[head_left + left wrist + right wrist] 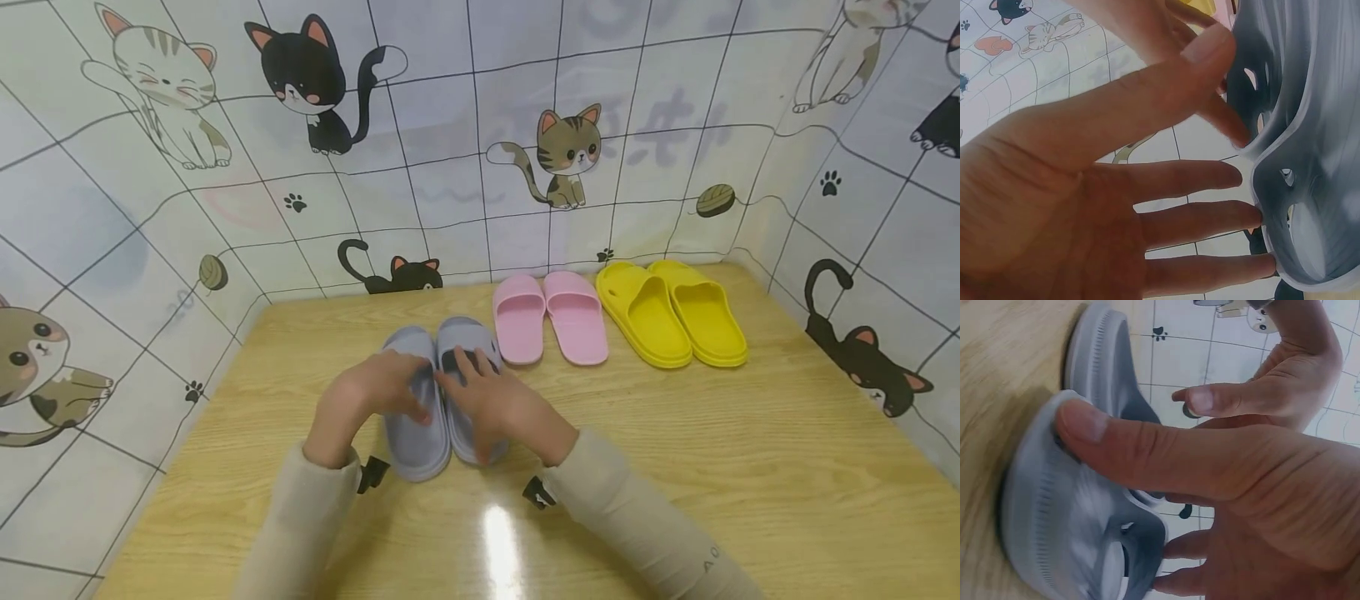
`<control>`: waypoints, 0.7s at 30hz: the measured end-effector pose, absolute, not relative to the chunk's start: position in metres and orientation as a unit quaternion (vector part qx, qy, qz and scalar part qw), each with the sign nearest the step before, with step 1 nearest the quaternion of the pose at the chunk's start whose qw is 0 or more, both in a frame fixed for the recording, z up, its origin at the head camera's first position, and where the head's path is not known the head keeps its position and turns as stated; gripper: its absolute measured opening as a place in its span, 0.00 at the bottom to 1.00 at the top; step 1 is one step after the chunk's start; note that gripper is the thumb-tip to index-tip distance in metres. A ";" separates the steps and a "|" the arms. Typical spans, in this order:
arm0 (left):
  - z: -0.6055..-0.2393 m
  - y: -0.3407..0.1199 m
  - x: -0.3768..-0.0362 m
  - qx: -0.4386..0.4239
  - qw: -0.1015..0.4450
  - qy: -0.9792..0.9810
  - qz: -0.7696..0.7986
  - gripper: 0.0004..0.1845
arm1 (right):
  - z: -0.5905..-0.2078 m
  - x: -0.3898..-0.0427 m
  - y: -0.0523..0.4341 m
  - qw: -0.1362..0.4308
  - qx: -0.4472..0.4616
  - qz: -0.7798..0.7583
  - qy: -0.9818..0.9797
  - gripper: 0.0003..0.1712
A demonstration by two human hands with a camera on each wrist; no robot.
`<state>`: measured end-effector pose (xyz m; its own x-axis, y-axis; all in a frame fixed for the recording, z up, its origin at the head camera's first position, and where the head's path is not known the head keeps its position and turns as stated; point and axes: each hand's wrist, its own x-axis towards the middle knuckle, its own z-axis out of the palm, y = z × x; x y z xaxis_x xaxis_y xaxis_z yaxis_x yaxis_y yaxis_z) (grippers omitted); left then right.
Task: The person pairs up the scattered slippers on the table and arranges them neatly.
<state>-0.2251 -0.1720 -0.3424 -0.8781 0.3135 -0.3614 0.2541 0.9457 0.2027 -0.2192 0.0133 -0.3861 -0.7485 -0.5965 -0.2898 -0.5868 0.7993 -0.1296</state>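
Left hand (375, 392) and right hand (498, 404) half-cover 2 grey slippers (420, 454).

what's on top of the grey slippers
Both hands lie on the grey slippers: the left hand on the left one, the right hand on the right one. The straps are mostly covered; the wooden table lies beneath.
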 end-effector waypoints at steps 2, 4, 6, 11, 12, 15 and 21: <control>-0.342 -0.173 -0.226 0.148 0.200 0.965 0.078 0.47 | -0.389 -0.222 0.012 0.152 -0.315 -0.011 0.937 0.79; -0.343 -0.174 -0.226 0.148 0.201 0.965 0.082 0.48 | -0.392 -0.226 0.011 0.144 -0.315 -0.012 0.938 0.79; -0.344 -0.176 -0.227 0.147 0.202 0.964 0.088 0.50 | -0.395 -0.229 0.011 0.133 -0.318 -0.017 0.938 0.78; -0.347 -0.181 -0.230 0.144 0.206 0.962 0.107 0.54 | -0.399 -0.237 0.014 0.118 -0.329 -0.053 0.935 0.76; -0.347 -0.181 -0.230 0.143 0.208 0.961 0.111 0.54 | -0.400 -0.238 0.015 0.118 -0.328 -0.064 0.935 0.75; -0.349 -0.181 -0.231 0.139 0.212 0.961 0.114 0.56 | -0.400 -0.243 0.019 0.126 -0.317 -0.099 0.935 0.74; -0.352 -0.176 -0.234 0.115 0.233 0.961 0.098 0.60 | -0.404 -0.253 0.026 0.117 -0.313 -0.117 0.935 0.73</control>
<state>-0.2340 -0.1765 -0.3521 -0.8654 0.2667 -0.4241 0.1752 0.9542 0.2426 -0.2533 0.0260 -0.4039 -0.7764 -0.6132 -0.1453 -0.5584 0.7763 -0.2924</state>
